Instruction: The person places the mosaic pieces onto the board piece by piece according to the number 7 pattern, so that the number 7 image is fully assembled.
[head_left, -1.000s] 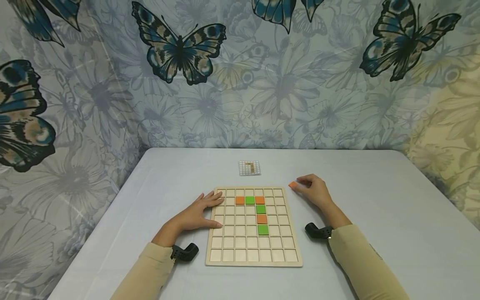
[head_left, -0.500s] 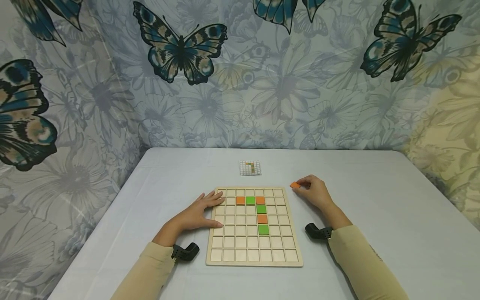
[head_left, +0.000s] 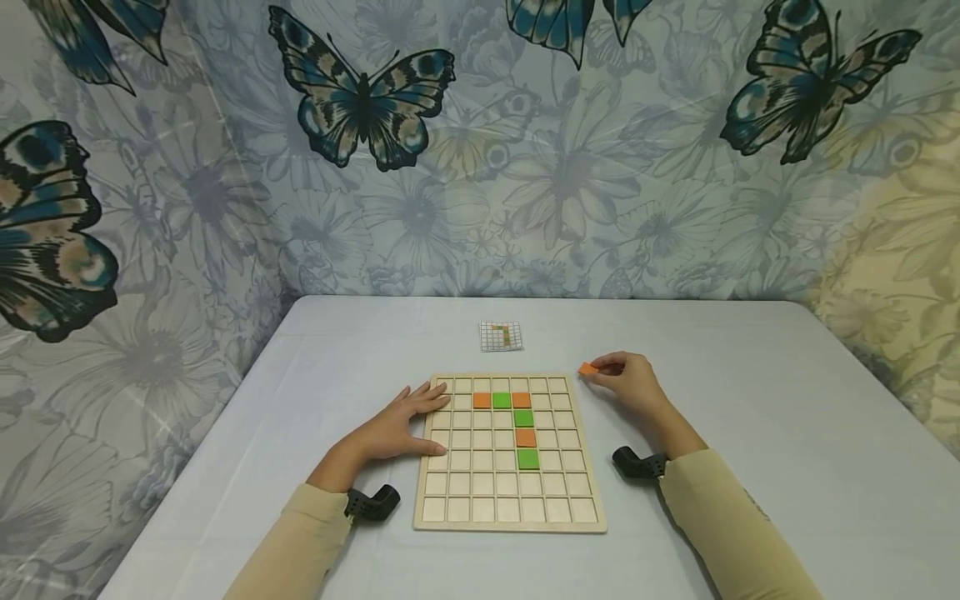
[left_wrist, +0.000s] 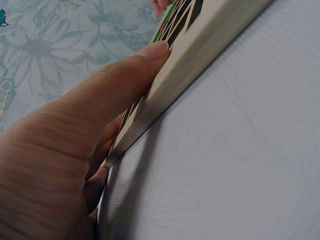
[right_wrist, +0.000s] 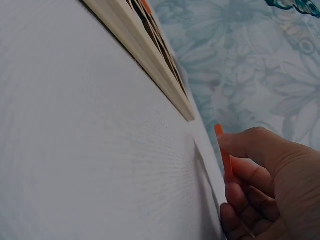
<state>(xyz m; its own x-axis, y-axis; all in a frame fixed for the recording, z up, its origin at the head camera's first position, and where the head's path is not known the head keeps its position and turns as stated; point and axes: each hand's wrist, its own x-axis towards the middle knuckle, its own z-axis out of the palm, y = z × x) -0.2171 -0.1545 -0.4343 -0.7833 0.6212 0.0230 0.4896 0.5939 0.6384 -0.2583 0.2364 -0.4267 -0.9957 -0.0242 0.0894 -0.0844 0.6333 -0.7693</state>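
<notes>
Butterfly-printed fabric hangs behind and to both sides of you, pale blue-grey with faint flowers and big dark blue butterflies; at the far right it takes on a yellowish cast. It closes in a table covered with a plain light grey cloth, smooth and matte, which fills the lower half of the head view.

Near the middle of the table lies a wooden grid board, pale wood, with square cells. Orange and green tiles sit in it: orange, green, orange along the second row, then green, orange, green going down below the right-hand orange. Beyond the board, well apart from it, a small pattern card lies flat on the cloth.

Your left hand lies flat with straight fingers, pressing the board's left edge, fingertips over the rim and thumb against the side; the left wrist view shows the thumb laid along the wooden edge. It grasps nothing.

Your right hand sits just beyond the board's top right corner, on the cloth, pinching an orange tile between thumb and fingers. In the right wrist view the tile stands on edge in that pinch, near the board's corner but not touching it.

Both sleeves are beige, with a black camera mount at each wrist.
</notes>
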